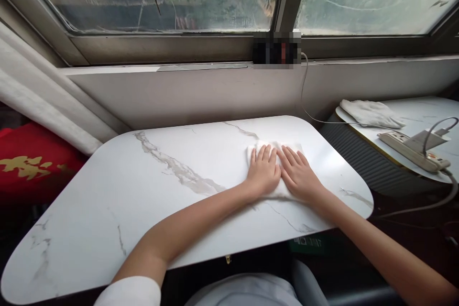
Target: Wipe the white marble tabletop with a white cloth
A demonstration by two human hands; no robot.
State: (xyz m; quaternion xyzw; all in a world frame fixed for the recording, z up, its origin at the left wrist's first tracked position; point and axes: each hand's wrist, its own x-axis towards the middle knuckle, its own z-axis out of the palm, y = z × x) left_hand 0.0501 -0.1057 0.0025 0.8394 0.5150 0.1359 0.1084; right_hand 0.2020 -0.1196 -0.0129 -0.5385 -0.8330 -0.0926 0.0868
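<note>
A white cloth [287, 192] lies spread on the right part of a white marble-patterned table [118, 191]. My left hand [263, 169] rests flat on the cloth's left half, fingers stretched toward the window. Beside it, my right hand [299, 172] presses flat on the right half, with its fingers angled up and to the left. The two hands are close together near the middle of the cloth. Both palms are face down, so whatever lies under them is hidden.
At right, a second marble-patterned top [426, 110] bears a crumpled white cloth [373, 112] and a power strip [412, 150] with plugs. A thin white cable [304, 88] runs down from the windowsill. A pale curtain [43, 91] and red fabric [32, 186] are at left.
</note>
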